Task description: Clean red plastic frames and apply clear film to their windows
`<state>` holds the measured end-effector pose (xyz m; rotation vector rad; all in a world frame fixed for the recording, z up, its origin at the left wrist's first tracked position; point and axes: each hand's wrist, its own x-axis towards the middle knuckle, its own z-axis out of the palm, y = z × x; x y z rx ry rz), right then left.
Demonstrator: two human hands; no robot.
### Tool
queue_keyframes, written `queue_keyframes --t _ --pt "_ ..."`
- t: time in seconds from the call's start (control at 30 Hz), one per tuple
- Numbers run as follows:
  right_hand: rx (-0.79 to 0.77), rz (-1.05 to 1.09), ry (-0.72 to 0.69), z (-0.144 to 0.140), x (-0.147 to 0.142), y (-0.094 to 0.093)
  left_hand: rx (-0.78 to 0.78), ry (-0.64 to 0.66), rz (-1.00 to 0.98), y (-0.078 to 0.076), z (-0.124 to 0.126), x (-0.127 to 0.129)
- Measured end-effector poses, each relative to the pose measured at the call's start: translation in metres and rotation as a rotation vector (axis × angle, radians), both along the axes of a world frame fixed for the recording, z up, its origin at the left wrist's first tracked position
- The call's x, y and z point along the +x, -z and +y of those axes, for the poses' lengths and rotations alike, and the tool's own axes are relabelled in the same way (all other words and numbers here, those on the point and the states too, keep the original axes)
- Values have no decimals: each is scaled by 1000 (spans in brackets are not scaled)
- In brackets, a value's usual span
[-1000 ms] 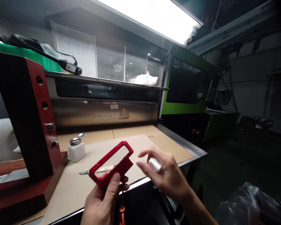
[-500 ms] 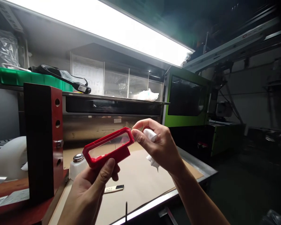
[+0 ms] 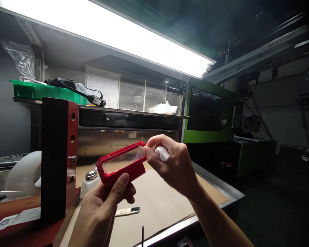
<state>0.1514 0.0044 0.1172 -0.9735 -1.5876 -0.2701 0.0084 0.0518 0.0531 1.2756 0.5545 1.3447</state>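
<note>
A red plastic frame [image 3: 126, 171] with a long see-through opening is tilted up to the right above the bench. My left hand [image 3: 105, 206] is closed on its lower edge, thumb in front and fingers behind. At the frame's upper right end, the thumb and forefinger of my right hand [image 3: 173, 161] pinch together against the rim. A crumpled white wipe [image 3: 162, 154] is tucked in that same hand, partly hidden by the fingers. Behind the frame's left end stands a white bottle with a metal cap [image 3: 91, 175]. Below lies a pale strip marked A07 [image 3: 127, 211].
Brown paper [image 3: 167, 202] covers the metal-edged bench. A black and red upright block [image 3: 55, 157] stands close on the left. The shelf holds a green tray [image 3: 28, 90], a black strapped device [image 3: 67, 84] and a white bundle [image 3: 167, 108]. A green machine [image 3: 208, 113] is at right.
The view has shifted slightly, so the scene sits further right. The wipe's loose end below my right hand no longer shows. My left hand still holds the frame at a similar tilt.
</note>
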Motion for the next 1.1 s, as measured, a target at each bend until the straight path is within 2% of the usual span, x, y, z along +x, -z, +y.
queue_keyframes --t 0.13,0.23,0.37,0.63,1.1 --pt "337 -231 129 6 -9 13 -80 13 -90 -10 -4 5" --pt "463 -348 163 8 -11 19 -66 98 -134 -18 -8 6" --pt "457 -425 135 8 -12 23 -61 206 -210 -26 -12 6" --pt "459 -537 207 9 -17 18 -99 288 -287 -29 -11 5" --pt "378 -584 258 9 -19 13 -102 344 -295 -40 -8 -2"
